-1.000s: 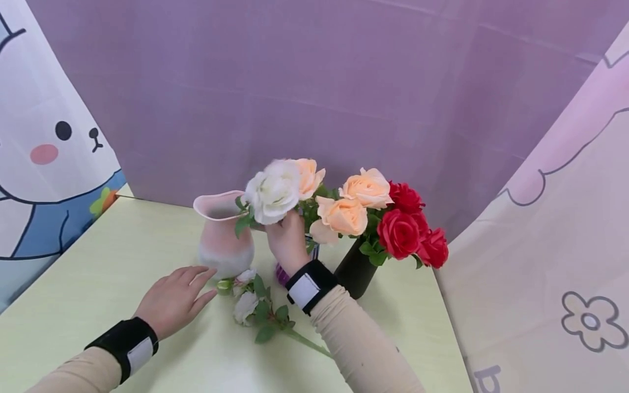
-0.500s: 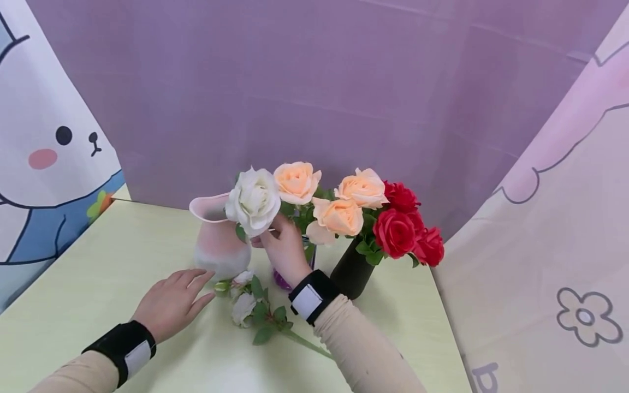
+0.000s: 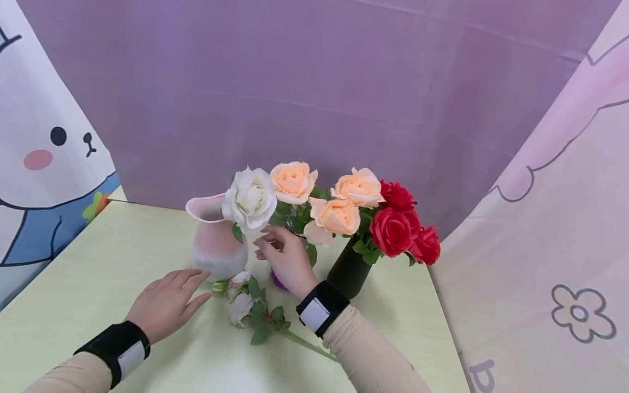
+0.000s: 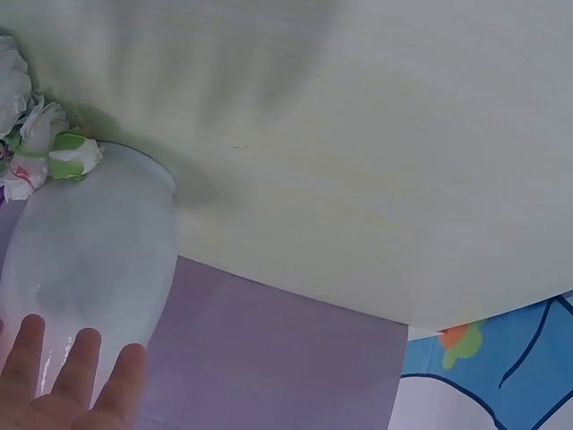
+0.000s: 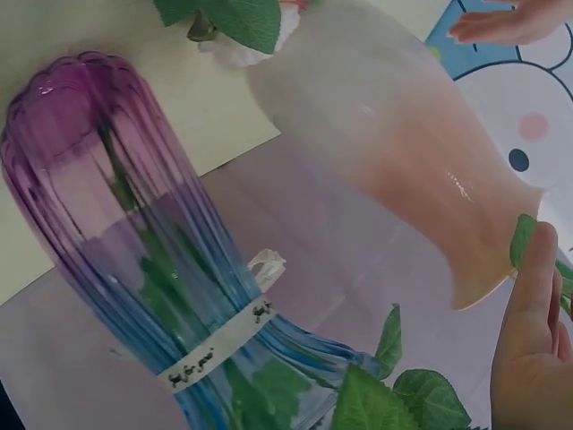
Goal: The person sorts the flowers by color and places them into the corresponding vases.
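Resting flat on table [image 3: 98, 262], left hand [image 3: 164, 303] fingers apart, right hand [image 3: 285, 256] fingers pinching white rose [image 3: 249, 200] stem

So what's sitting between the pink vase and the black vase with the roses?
Between the pink vase and black vase stands the purple glass vase, mostly hidden behind the right hand in the head view.

Head cam looks down; wrist cams close, share pink vase [image 3: 216, 240].
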`<action>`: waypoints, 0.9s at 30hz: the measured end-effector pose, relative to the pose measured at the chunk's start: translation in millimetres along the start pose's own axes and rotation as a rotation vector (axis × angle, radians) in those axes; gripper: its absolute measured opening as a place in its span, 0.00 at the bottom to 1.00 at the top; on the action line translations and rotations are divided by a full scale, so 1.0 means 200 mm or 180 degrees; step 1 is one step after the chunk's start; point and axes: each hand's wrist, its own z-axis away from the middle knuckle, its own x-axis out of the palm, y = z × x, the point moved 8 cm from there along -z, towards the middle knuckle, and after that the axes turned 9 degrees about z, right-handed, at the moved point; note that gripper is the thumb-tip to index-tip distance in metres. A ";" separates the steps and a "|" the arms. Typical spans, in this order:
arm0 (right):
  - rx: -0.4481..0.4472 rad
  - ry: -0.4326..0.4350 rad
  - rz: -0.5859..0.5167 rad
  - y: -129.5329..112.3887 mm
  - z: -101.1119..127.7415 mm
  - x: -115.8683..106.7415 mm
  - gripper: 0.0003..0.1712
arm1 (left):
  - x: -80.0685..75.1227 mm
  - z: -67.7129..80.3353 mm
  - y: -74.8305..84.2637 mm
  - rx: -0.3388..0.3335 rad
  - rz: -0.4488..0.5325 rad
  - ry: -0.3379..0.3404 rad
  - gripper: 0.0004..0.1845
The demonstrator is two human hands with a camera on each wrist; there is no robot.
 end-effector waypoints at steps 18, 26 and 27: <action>-0.0783 -0.0009 0.1656 0.05 0.27 0.05 0.16 | -0.16 0.06 0.12 -0.0160 0.0351 -0.0240 0.40; -0.0839 -0.0009 0.2093 0.11 0.37 0.05 0.16 | -0.02 0.16 0.08 -0.0126 0.0138 -0.0165 0.41; -0.0849 -0.0020 0.2120 0.12 0.39 0.05 0.16 | -0.03 0.17 0.09 -0.0126 0.0145 -0.0146 0.40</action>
